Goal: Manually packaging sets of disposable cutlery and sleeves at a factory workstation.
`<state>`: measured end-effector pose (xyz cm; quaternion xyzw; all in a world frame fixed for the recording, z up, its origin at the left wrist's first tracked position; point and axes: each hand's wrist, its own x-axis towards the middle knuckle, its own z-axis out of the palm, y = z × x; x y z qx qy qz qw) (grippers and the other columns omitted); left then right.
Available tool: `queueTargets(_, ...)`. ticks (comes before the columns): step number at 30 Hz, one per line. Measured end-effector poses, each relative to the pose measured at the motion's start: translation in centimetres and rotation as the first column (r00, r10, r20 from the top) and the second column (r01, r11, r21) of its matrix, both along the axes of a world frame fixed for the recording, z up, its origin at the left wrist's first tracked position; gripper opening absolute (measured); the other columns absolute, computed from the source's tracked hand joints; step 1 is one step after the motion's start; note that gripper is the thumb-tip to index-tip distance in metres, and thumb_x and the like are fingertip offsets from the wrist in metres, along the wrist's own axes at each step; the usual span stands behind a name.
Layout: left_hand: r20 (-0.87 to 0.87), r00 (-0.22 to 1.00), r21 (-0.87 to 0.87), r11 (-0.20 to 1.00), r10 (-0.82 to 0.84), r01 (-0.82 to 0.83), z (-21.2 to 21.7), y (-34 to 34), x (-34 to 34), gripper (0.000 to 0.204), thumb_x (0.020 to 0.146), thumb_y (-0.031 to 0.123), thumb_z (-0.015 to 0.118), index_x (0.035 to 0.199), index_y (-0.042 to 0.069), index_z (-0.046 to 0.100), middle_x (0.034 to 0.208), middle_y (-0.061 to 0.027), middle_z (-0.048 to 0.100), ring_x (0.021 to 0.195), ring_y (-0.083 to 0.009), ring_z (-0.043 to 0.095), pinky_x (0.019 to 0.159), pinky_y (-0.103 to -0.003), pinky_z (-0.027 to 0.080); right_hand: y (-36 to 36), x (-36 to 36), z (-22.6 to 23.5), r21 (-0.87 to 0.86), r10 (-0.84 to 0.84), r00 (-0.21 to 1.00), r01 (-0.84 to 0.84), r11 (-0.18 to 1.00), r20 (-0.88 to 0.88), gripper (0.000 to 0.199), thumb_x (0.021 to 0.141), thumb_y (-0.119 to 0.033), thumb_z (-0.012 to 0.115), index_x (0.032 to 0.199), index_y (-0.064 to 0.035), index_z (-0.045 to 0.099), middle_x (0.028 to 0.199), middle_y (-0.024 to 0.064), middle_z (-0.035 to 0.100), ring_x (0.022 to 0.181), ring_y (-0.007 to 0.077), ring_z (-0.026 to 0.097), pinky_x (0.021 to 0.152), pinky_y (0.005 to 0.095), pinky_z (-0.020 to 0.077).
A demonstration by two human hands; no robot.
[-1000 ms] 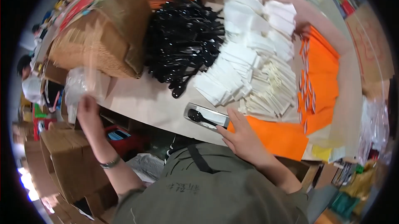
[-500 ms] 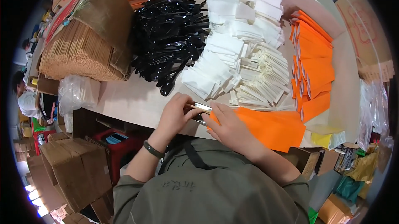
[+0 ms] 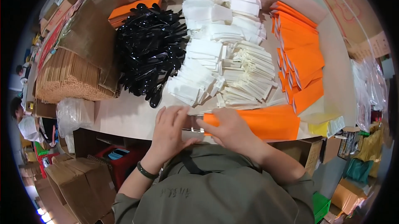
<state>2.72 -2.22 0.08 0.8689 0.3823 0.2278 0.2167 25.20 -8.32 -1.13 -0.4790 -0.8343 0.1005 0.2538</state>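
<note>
An orange paper sleeve (image 3: pixel 270 121) lies along the table's front edge, pointing left and right. My right hand (image 3: pixel 230 127) is closed over its left end, thumb and fingers pressing on it. Out of that end stick a dark utensil and shiny wrapping (image 3: pixel 193 123), partly hidden between my hands. My left hand (image 3: pixel 168 131), slightly blurred, is beside these protruding ends, its fingers stretched out and its thumb apart. Just beyond my hands lie black plastic spoons (image 3: pixel 149 53) in a heap, white folded napkins (image 3: pixel 203 51) and slim cream-coloured packets (image 3: pixel 249 74).
More orange sleeves (image 3: pixel 301 57) are stacked at the right, with others (image 3: pixel 135 10) at the back left. A carton of thin wooden sticks (image 3: pixel 70 76) stands at the left beside a clear plastic bag (image 3: pixel 72 114). A raised wall (image 3: pixel 338 70) borders the table.
My left hand has loosened from its pinch and spread its fingers at the sleeve's left end. The protruding utensils sit further inside the sleeve. The view has shifted slightly.
</note>
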Motion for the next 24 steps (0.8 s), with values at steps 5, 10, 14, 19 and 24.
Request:
queueTargets(5,-0.227,0.971,0.144,0.983,-0.078,0.113,-2.2,1.5,-0.5,0.043,0.064,0.015,0.079,0.101,0.009,0.058,0.077,-0.0072,0.056,0.073,-0.0298,0.059,0.063,-0.043,0.046,2.6,2.3,2.0,-0.128,0.103,0.993,-0.109,0.986,-0.050,0.014,0.075,-0.020,0.074,0.080,-0.0107,0.064,0.078,0.0088,0.051,0.073,0.0280,0.058,0.062,0.0387,0.0468)
queueTargets(10,-0.178,0.982,-0.483,0.865,0.059,-0.139,-0.8,1.8,-1.5,0.037,0.069,0.017,0.080,0.094,0.003,0.057,0.081,-0.0140,0.064,0.075,-0.0303,0.064,0.067,-0.036,0.050,2.8,17.2,2.9,-0.074,-0.143,0.953,0.169,0.983,0.269,0.020,0.073,-0.022,0.081,0.077,-0.0095,0.066,0.093,0.0114,0.061,0.082,0.0281,0.062,0.068,0.0366,0.0482)
queueTargets(14,0.251,0.935,-0.563,0.749,-0.249,0.351,0.5,-0.5,1.2,0.035,0.073,0.017,0.074,0.100,0.001,0.057,0.085,-0.0135,0.063,0.082,-0.0305,0.062,0.081,-0.038,0.052,-1.9,9.5,2.7,-0.336,0.024,0.999,-0.014,0.942,0.024,0.034,0.076,-0.019,0.077,0.105,-0.0049,0.065,0.135,0.0230,0.052,0.125,0.0369,0.049,0.102,0.0437,0.0417)
queueTargets(19,0.318,0.869,-0.622,0.608,-0.379,0.493,0.2,-2.2,4.3,0.035,0.072,0.011,0.072,0.102,0.002,0.058,0.088,-0.0147,0.064,0.085,-0.0364,0.063,0.080,-0.040,0.052,-0.1,3.9,0.0,-0.244,0.176,0.931,-0.099,0.965,0.319,0.052,0.082,-0.030,0.071,0.124,-0.0024,0.058,0.128,0.0213,0.054,0.122,0.0357,0.050,0.101,0.0464,0.0417)
queueTargets(24,-0.142,0.968,-0.464,0.850,0.207,-0.250,-2.5,-0.8,-1.1,0.034,0.073,0.011,0.072,0.104,0.002,0.059,0.088,-0.0159,0.064,0.080,-0.0313,0.065,0.074,-0.037,0.052,-2.3,1.7,2.3,-0.284,-0.308,0.929,0.358,0.890,0.206,0.032,0.089,-0.034,0.066,0.084,-0.0033,0.061,0.095,0.0181,0.066,0.089,0.0327,0.064,0.073,0.0429,0.0510)
